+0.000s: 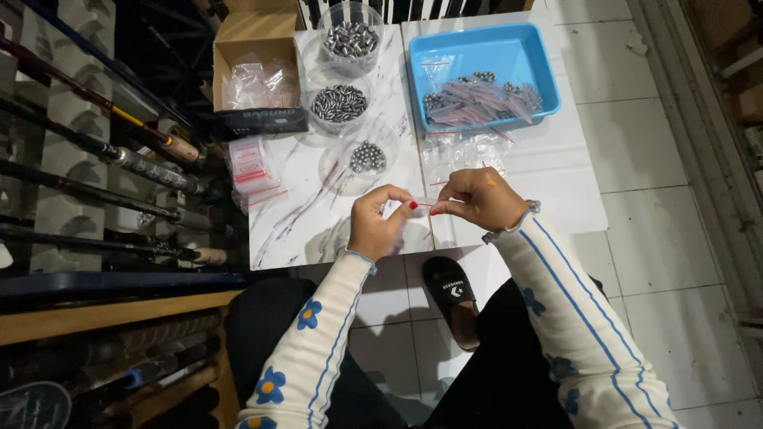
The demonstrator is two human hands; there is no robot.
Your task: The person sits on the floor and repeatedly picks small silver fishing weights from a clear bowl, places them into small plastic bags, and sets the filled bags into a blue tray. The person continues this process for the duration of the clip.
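Low in the frame, two sleeves of cream fabric with blue stripes and blue flowers are seen rising toward the centre, above dark trousers and a black slide sandal (453,298) on the white tiled floor. At the centre, a small clear plastic zip bag with a red strip (420,205) is held between both hands over the near edge of the white marbled surface (302,214). The left hand (380,222) is pinched shut on the bag's left end, thumb against fingers; the right hand (477,199) is closed on its right end, fingertips pressed together.

Just beyond the hands, a round clear plastic tub of small steel balls (367,156) is set on the surface, with a loose heap of empty clear bags (465,151) to its right. Left of the tub, a stack of red-striped zip bags (253,165) lies at the surface's edge. Farther up, two clear tubs of grey bullet-shaped weights (339,102) (350,38) are lined toward the top. A brown cardboard box holding clear bags (256,71) stands at upper left, and a blue plastic tray of filled bags (481,75) at upper right. Along the left side, fishing rods (103,151) are racked.
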